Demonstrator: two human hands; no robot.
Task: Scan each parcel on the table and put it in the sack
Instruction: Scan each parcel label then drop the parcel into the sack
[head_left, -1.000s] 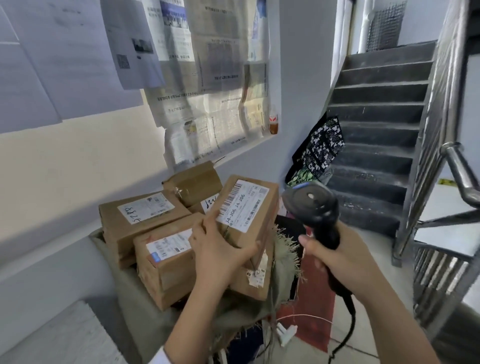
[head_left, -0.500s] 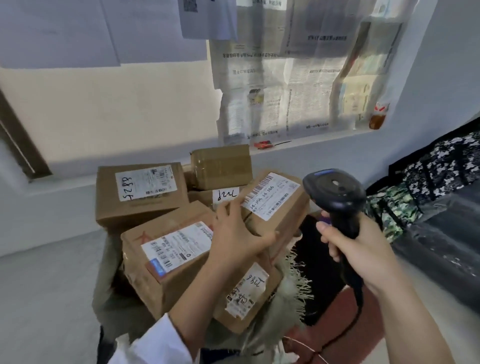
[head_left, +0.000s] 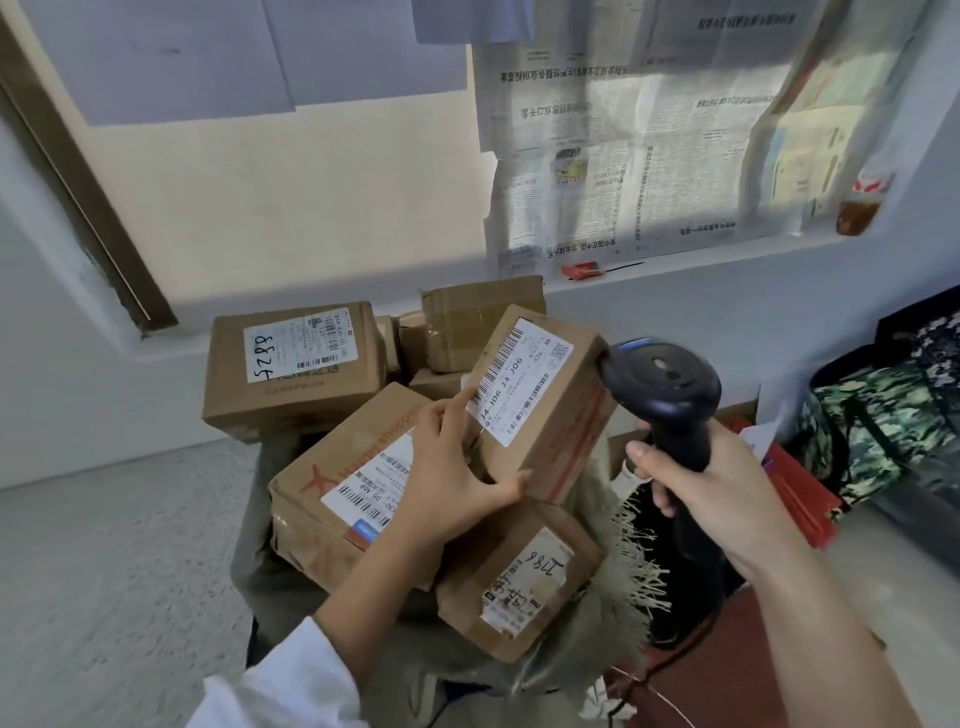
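My left hand (head_left: 454, 467) grips the near corner of a tilted cardboard parcel (head_left: 561, 415) whose white barcode label reads J4-J06. My right hand (head_left: 711, 493) grips the handle of a black barcode scanner (head_left: 662, 384), whose head sits right beside that parcel's right edge. Several other brown parcels lie in the open mouth of a frayed grey-green sack (head_left: 618, 603): one marked 5288 (head_left: 291, 369) at the back left, one with red print (head_left: 332, 499) under my left hand, and one with a handwritten label (head_left: 514, 587) in front.
A ledge (head_left: 675, 270) under the newspaper-covered window runs behind the pile, with a red item and a small bottle (head_left: 860, 208) on it. Camouflage-patterned bags (head_left: 872, 415) stand at the right. A red surface (head_left: 727, 649) lies below my right forearm, and grey floor is to the left.
The view has swung left and down, away from the staircase. My left hand has kept hold of the J4-J06 parcel, and the scanner head has come closer to its right edge.
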